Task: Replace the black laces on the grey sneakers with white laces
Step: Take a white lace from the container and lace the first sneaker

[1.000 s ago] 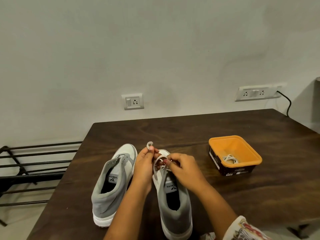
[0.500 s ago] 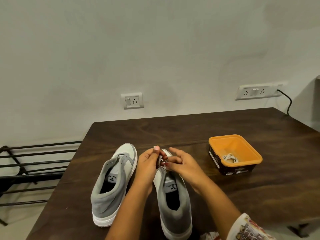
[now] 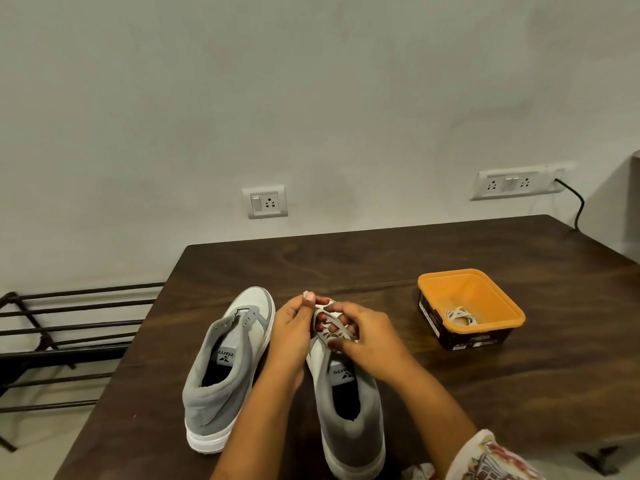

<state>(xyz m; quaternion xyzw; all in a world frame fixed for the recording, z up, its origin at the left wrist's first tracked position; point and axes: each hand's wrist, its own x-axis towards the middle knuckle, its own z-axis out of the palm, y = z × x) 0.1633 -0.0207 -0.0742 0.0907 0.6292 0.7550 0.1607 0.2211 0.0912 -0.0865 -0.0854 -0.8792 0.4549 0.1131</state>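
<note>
Two grey and white sneakers stand side by side on the dark wooden table (image 3: 398, 254), toes pointing away from me. The left sneaker (image 3: 227, 368) has no lace in its eyelets. Over the front of the right sneaker (image 3: 349, 414) both my hands work a white lace (image 3: 334, 327). My left hand (image 3: 292, 329) pinches one end of the lace between thumb and fingers. My right hand (image 3: 363, 336) has its fingers curled round loops of the same lace. The right sneaker's eyelets are hidden by my hands.
An orange tub (image 3: 471, 306) with a coiled white lace (image 3: 460, 315) inside stands to the right. A black metal rack (image 3: 69, 337) is left of the table. Two wall sockets (image 3: 265, 201) sit above the far edge, one with a black cable (image 3: 576, 202).
My left hand's raised lace end has come down towards the toe. My right hand has closed over the lace loops and now covers more of the sneaker's front.
</note>
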